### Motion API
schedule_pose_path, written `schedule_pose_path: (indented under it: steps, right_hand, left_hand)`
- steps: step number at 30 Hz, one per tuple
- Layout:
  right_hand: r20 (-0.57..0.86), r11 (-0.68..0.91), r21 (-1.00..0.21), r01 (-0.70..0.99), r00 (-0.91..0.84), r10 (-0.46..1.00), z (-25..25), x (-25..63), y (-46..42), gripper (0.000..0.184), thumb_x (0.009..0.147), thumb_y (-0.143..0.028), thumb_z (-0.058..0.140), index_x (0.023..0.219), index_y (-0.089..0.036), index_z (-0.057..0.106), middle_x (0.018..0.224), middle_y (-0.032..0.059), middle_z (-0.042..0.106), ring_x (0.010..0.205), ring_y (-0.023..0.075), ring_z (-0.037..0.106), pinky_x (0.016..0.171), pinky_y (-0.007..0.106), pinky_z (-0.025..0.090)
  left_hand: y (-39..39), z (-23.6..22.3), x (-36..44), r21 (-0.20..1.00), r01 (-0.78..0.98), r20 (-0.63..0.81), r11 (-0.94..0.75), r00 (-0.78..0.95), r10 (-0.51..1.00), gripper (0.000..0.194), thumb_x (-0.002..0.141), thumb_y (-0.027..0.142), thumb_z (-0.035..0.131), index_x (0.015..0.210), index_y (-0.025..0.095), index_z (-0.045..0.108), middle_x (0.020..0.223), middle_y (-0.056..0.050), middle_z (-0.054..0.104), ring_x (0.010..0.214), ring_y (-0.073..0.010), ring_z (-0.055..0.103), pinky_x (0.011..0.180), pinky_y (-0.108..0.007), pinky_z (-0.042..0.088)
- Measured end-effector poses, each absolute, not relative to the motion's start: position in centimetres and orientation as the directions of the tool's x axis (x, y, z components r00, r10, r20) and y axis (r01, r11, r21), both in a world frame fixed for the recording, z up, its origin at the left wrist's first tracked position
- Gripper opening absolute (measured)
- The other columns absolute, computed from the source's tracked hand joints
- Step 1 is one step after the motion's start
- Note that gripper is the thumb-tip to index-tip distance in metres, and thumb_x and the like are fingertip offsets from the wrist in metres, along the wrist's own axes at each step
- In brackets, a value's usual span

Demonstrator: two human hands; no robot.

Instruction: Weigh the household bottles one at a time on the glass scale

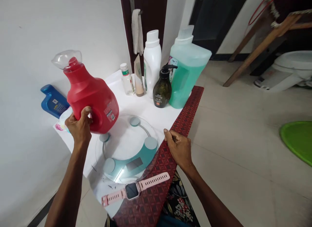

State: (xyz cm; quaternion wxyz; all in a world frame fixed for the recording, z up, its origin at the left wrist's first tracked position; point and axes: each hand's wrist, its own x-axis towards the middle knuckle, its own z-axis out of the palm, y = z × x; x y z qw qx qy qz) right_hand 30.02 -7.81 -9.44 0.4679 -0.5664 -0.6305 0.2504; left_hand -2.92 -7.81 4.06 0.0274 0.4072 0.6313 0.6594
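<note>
My left hand [79, 126] grips the handle of a red detergent jug [94, 93] with a clear cap, held tilted just above the far left rim of a round glass scale [126, 149]. The jug's base hangs over the scale's teal pad. My right hand [179, 147] rests on the red patterned cloth [170, 155] at the table's right edge, fingers curled loosely, beside the scale. A pink smartwatch [133, 190] lies flat in front of the scale.
At the back of the white table [136, 106] stand a dark pump bottle [162, 90], a white bottle [152, 61], a large green refill jug [186, 71] and a small clear bottle [127, 80]. A blue bottle [53, 101] lies at the left. Tiled floor lies to the right.
</note>
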Motion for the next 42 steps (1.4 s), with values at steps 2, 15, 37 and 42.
schedule_pose_path:
  steps: [2, 15, 37, 42]
  right_hand:
    - [0.313, 0.238, -0.844, 0.481, 0.080, 0.946, -9.4, 29.9, -7.8, 0.058, 0.104, -0.057, 0.052, 0.058, -0.023, 0.051, 0.050, -0.0040, 0.045, 0.048, 0.0117, 0.042, 0.058, 0.031, 0.031]
    - [0.322, 0.242, -0.834, 0.495, 0.081, 0.943, -9.4, 29.8, -7.8, 0.054, 0.102, -0.056, 0.051, 0.059, -0.024, 0.050, 0.052, -0.0018, 0.052, 0.052, 0.0130, 0.045, 0.062, 0.031, 0.033]
    - [0.317, 0.240, -0.835, 0.495, 0.077, 0.945, -9.3, 30.1, -8.5, 0.060, 0.104, -0.066, 0.053, 0.062, -0.022, 0.059, 0.050, -0.0031, 0.049, 0.048, 0.0129, 0.042, 0.059, 0.032, 0.032]
    - [0.304, 0.227, -0.834, 0.503, 0.074, 0.950, -9.1, 30.2, -8.4, 0.062, 0.104, -0.067, 0.053, 0.060, -0.023, 0.059, 0.048, -0.0025, 0.049, 0.046, 0.0134, 0.042, 0.057, 0.032, 0.033]
  left_hand:
    - [-10.8, 4.1, -1.6, 0.903, 0.384, 0.422, -0.191, -0.717, 0.555, 0.057, 0.075, 0.060, 0.083, 0.063, 0.024, 0.041, 0.050, 0.008, 0.030, 0.046, -0.0095, 0.032, 0.046, -0.027, 0.035]
    - [-16.5, 0.7, 4.4, 0.950, 0.281, 0.306, -0.138, -0.739, 0.600, 0.055, 0.076, 0.063, 0.086, 0.065, 0.022, 0.050, 0.054, 0.005, 0.044, 0.052, -0.0118, 0.041, 0.052, -0.028, 0.038]
    - [-19.6, 0.8, 4.2, 0.879, 0.433, 0.440, -0.199, -0.579, 0.686, 0.040, 0.093, 0.067, 0.072, 0.092, 0.027, 0.073, 0.086, -0.005, 0.069, 0.077, -0.0226, 0.064, 0.070, -0.036, 0.054]
    - [-16.6, 1.5, 4.9, 0.970, 0.181, 0.242, -0.162, -0.669, 0.703, 0.053, 0.080, 0.066, 0.086, 0.065, 0.025, 0.056, 0.057, 0.002, 0.042, 0.051, -0.0140, 0.033, 0.050, -0.033, 0.033]
